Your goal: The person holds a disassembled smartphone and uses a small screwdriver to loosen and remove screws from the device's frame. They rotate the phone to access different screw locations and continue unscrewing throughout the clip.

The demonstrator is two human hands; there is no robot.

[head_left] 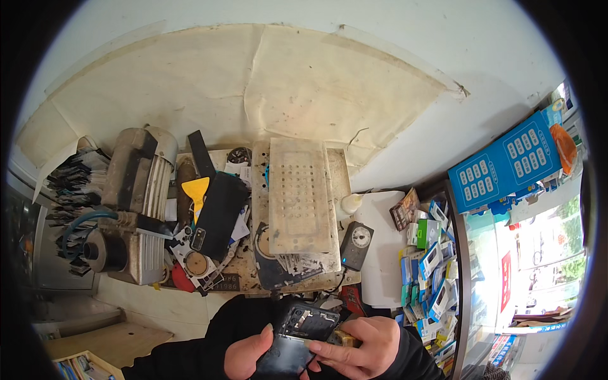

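Observation:
At the lower middle I hold a dark smartphone (292, 342) tilted close to my body. Its upper part lies open, with inner parts showing, and the lower part is smooth and shiny. My left hand (249, 354) grips its left edge, thumb along the side. From the right, my right hand (366, 348) reaches over with a finger pressed on the phone near its middle. A small yellowish-brown block (346, 338) shows between the fingers of that hand; its kind cannot be made out. The fingers beneath the phone are mostly hidden.
Before me stands a cluttered workbench with a perforated pale plate (303, 202), a black phone back (220, 215), a yellow scraper (196, 190), a dial control box (357, 245) and a white bottle (350, 203). A grey motorised machine (136, 196) stands left; small boxes (432, 266) pile up right.

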